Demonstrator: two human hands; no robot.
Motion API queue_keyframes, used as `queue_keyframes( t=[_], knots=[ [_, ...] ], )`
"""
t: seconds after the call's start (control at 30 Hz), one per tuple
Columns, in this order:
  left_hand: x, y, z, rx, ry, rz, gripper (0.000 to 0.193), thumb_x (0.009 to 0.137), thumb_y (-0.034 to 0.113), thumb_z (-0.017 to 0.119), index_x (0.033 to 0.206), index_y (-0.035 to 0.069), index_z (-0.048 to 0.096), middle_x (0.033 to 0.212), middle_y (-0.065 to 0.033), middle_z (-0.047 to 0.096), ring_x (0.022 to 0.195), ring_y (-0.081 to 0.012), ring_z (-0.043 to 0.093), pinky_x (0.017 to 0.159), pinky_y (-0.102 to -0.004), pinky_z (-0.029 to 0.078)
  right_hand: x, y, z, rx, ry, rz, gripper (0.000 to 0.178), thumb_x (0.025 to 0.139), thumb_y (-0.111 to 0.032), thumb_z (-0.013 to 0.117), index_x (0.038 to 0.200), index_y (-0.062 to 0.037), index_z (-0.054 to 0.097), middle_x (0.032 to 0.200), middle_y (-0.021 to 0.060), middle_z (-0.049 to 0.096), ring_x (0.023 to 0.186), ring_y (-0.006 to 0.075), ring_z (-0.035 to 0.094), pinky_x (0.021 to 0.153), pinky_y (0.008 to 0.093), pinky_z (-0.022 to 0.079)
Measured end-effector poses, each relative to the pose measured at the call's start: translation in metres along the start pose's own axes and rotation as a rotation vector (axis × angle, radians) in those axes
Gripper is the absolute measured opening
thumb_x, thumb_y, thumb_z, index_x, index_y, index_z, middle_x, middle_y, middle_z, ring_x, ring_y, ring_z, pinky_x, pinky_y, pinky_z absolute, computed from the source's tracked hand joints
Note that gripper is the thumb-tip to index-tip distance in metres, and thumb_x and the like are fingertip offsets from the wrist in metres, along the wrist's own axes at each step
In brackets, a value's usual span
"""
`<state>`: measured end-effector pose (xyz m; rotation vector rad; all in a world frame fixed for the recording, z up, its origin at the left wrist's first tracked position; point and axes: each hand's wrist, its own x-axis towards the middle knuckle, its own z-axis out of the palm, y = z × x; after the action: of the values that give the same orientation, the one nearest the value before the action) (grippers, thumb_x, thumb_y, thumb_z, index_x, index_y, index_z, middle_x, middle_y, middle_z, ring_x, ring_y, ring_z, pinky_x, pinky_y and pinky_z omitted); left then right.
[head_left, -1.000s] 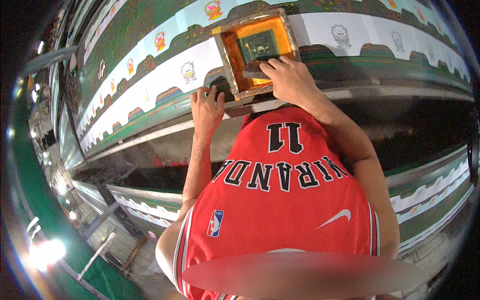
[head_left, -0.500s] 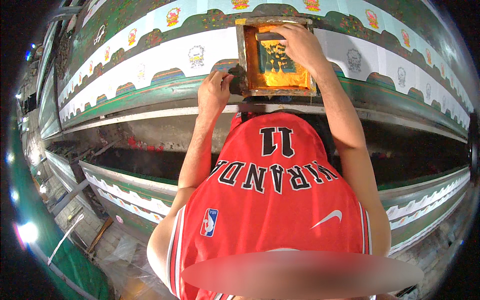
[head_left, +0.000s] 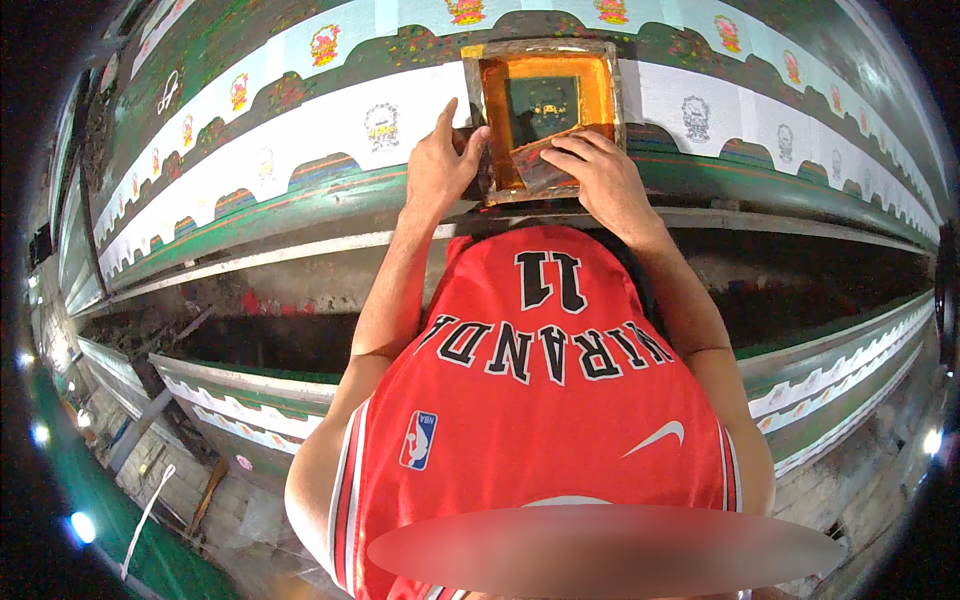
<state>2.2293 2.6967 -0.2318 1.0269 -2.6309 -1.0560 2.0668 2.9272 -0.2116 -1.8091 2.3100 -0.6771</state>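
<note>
A wooden screen-printing frame (head_left: 617, 110) lies over a strip of white cut pieces (head_left: 330, 130) on the long green table. Orange ink coats the inner border of its mesh, and a dark printed design shows in the middle. My right hand (head_left: 610, 182) grips a flat squeegee (head_left: 537, 175), tilted at the near end of the frame, with a line of orange ink along its far edge. Beside the frame's left rail is my left hand (head_left: 440, 168), index finger stretched forward and thumb apart at the rail. Whether the thumb presses on the wood I cannot tell.
Behind the frame runs a second row of pale pieces (head_left: 385, 22) with red and yellow prints. Black outline prints mark the nearer row on both sides. Another table with similar strips (head_left: 240, 405) stands behind me, and a green sheet (head_left: 150, 530) hangs at lower left.
My right hand has drawn the squeegee from the frame's far end to its near end, clearing orange ink off the mesh. My left hand has unfolded its fingers at the left rail.
</note>
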Motion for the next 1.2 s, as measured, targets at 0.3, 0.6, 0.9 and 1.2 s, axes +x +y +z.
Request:
queue_keyframes(
  t=[0.3, 0.6, 0.9, 1.2],
  knots=[
    [0.015, -0.017, 0.015, 0.126, -0.067, 0.148, 0.080, 0.105, 0.045, 0.074, 0.165, 0.002, 0.044, 0.084, -0.0218, 0.077, 0.074, -0.0403, 0.077, 0.068, -0.0489, 0.061, 0.075, 0.060, -0.003, -0.084, 0.108, 0.183, 0.052, 0.088, 0.002, 0.072, 0.137, -0.0162, 0.075, 0.133, 0.0097, 0.075, 0.124, 0.0349, 0.068, 0.107, 0.0476, 0.057],
    [0.016, -0.010, 0.014, 0.155, -0.140, 0.149, 0.084, 0.107, 0.040, 0.068, 0.165, -0.007, 0.030, 0.079, -0.0278, 0.074, 0.073, -0.0457, 0.076, 0.068, -0.0534, 0.061, 0.040, 0.025, -0.014, 0.008, -0.042, 0.305, 0.045, 0.093, 0.001, 0.068, 0.136, -0.0126, 0.073, 0.131, 0.0120, 0.075, 0.125, 0.0370, 0.067, 0.109, 0.0479, 0.055],
    [0.028, -0.004, 0.014, 0.065, -0.224, 0.121, 0.100, 0.099, 0.036, 0.069, 0.168, -0.012, 0.013, 0.090, -0.0350, 0.076, 0.087, -0.0522, 0.077, 0.079, -0.0588, 0.061, -0.016, -0.015, 0.007, 0.081, 0.134, 0.289, 0.057, 0.081, 0.010, 0.060, 0.133, -0.0091, 0.074, 0.131, 0.0119, 0.073, 0.124, 0.0379, 0.066, 0.108, 0.0483, 0.056],
    [0.022, 0.047, 0.052, 0.013, -0.150, 0.140, 0.101, 0.096, 0.029, 0.073, 0.168, -0.010, 0.014, 0.078, -0.0259, 0.075, 0.072, -0.0433, 0.078, 0.066, -0.0506, 0.063, -0.063, 0.042, -0.016, 0.045, 0.162, 0.226, 0.056, 0.081, 0.005, 0.066, 0.135, -0.0089, 0.074, 0.137, 0.0104, 0.070, 0.128, 0.0351, 0.063, 0.113, 0.0476, 0.053]
  ],
)
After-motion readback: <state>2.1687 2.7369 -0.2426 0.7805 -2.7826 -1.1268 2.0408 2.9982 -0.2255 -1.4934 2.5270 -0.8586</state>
